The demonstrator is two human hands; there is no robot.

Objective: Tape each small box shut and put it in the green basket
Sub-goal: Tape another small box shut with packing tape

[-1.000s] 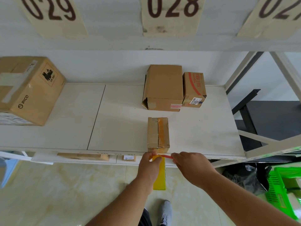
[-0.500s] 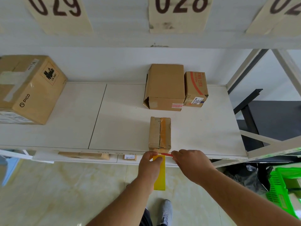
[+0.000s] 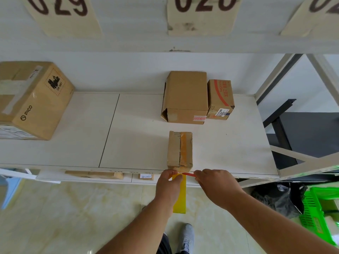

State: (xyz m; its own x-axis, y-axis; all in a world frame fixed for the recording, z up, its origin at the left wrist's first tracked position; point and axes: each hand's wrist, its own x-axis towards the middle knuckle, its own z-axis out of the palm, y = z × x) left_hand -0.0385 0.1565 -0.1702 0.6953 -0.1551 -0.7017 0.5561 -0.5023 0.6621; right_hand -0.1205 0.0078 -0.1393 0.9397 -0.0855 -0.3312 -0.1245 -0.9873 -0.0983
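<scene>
Small box [image 3: 179, 151] sits at the near edge of the shelf [image 3: 128, 143], yellow tape [image 3: 179, 197] hanging off its near end. You are cutting that strip, I judge. Your left hand [image 3: 169, 187] pinches the tape; your right hand [image 3: 216, 186] grips a red cutter [image 3: 187, 174] touching it. Next: sever, press down, then carry the box right to the green basket [image 3: 319, 213].

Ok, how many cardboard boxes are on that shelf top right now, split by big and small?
Big boxes: 1, the PICO box at the left.
Small boxes: 3, the plain box, the red-printed box and the taped box at the front edge.
Total: 4
</scene>
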